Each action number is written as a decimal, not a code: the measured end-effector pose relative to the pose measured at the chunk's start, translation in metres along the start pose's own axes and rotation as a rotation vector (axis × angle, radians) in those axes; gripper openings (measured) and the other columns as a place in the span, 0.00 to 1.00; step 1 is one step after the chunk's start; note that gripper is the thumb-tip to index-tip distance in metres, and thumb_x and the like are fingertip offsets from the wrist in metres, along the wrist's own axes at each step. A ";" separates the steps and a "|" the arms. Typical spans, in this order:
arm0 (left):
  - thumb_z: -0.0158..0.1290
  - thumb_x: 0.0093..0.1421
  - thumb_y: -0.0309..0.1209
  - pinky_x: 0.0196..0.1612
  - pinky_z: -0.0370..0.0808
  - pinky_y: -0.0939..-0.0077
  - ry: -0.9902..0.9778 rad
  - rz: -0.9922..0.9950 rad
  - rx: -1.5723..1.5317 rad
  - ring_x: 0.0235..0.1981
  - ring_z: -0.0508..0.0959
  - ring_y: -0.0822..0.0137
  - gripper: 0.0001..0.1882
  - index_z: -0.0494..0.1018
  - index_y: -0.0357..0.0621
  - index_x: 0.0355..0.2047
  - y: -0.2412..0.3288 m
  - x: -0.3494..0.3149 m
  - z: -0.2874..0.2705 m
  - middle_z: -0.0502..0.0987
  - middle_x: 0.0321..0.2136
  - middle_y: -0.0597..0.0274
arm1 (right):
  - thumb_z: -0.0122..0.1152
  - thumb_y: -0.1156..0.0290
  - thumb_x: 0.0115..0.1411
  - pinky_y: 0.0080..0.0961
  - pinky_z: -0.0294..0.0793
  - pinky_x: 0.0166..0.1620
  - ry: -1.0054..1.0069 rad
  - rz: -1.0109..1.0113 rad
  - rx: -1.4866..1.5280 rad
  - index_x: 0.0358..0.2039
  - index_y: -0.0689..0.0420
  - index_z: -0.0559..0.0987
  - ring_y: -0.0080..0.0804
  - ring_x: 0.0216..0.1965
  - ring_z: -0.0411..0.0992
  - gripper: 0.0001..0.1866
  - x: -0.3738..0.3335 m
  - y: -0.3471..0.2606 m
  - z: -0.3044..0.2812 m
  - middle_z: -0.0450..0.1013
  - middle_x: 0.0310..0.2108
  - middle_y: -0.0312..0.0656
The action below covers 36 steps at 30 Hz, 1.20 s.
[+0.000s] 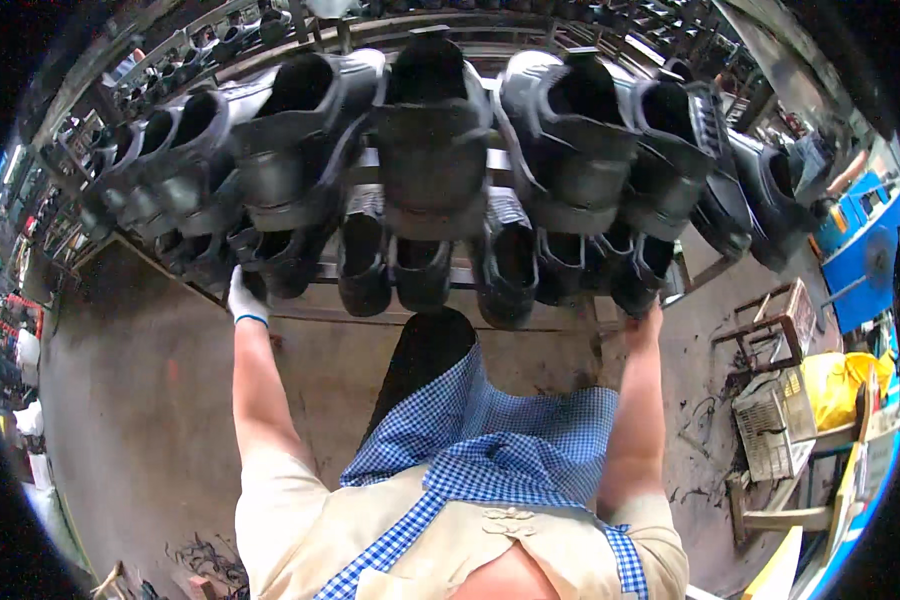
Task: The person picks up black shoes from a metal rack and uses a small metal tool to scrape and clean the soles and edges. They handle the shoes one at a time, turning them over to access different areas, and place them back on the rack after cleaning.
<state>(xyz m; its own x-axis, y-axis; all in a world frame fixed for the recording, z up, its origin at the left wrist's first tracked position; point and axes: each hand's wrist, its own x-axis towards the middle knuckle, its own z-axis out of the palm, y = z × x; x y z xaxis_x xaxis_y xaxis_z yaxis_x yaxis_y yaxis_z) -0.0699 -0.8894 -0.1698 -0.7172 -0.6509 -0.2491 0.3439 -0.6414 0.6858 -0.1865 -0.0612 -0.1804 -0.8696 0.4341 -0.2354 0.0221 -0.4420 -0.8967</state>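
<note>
Ahead of me stands a metal shoe rack (320, 312), loaded with black shoes in an upper and a lower row, heels toward me. One upper shoe (433, 150) sits in the middle; a lower shoe (510, 275) hangs out below it. My left hand (246, 300), in a white glove with a blue cuff, is closed at the rack's left front corner, just beneath the lower shoes. My right hand (645, 325), bare, looks closed under the rightmost lower shoe (638, 280). That shoe hides its fingers and whatever they hold.
At right are a brown metal stand (785, 320), a pale plastic crate (765, 430), a yellow bag (840, 390) and a blue panel (865, 260). Dark scraps litter the concrete floor (140, 400) on both sides. More shoe racks fill the background.
</note>
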 end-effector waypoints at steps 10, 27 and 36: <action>0.37 0.68 0.46 0.64 0.57 0.60 -0.067 -0.009 -0.036 0.60 0.65 0.56 0.27 0.64 0.43 0.60 0.044 -0.060 -0.083 0.67 0.60 0.59 | 0.53 0.38 0.59 0.34 0.72 0.38 0.075 0.034 -0.290 0.41 0.66 0.78 0.35 0.33 0.73 0.36 0.049 0.079 0.088 0.76 0.36 0.42; 0.40 0.65 0.53 0.65 0.57 0.67 0.436 0.091 0.094 0.61 0.63 0.59 0.31 0.63 0.48 0.62 0.131 -0.173 -0.208 0.64 0.62 0.61 | 0.59 0.49 0.61 0.27 0.65 0.22 -0.335 0.131 -0.401 0.30 0.59 0.77 0.25 0.20 0.67 0.22 -0.023 0.149 0.224 0.71 0.22 0.34; 0.52 0.62 0.37 0.35 0.72 0.73 0.416 -0.039 0.423 0.34 0.74 0.70 0.15 0.72 0.43 0.46 -0.078 -0.318 -0.123 0.76 0.36 0.63 | 0.63 0.49 0.58 0.25 0.63 0.26 -0.378 0.212 -0.274 0.29 0.59 0.76 0.23 0.23 0.64 0.22 -0.081 0.157 0.266 0.70 0.23 0.32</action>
<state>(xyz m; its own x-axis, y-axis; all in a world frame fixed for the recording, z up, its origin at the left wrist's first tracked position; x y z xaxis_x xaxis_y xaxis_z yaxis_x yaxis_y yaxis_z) 0.2059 -0.6822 -0.2286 -0.3975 -0.7892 -0.4682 -0.0108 -0.5062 0.8623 -0.2438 -0.3748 -0.2025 -0.9486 0.0205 -0.3157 0.3013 -0.2457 -0.9213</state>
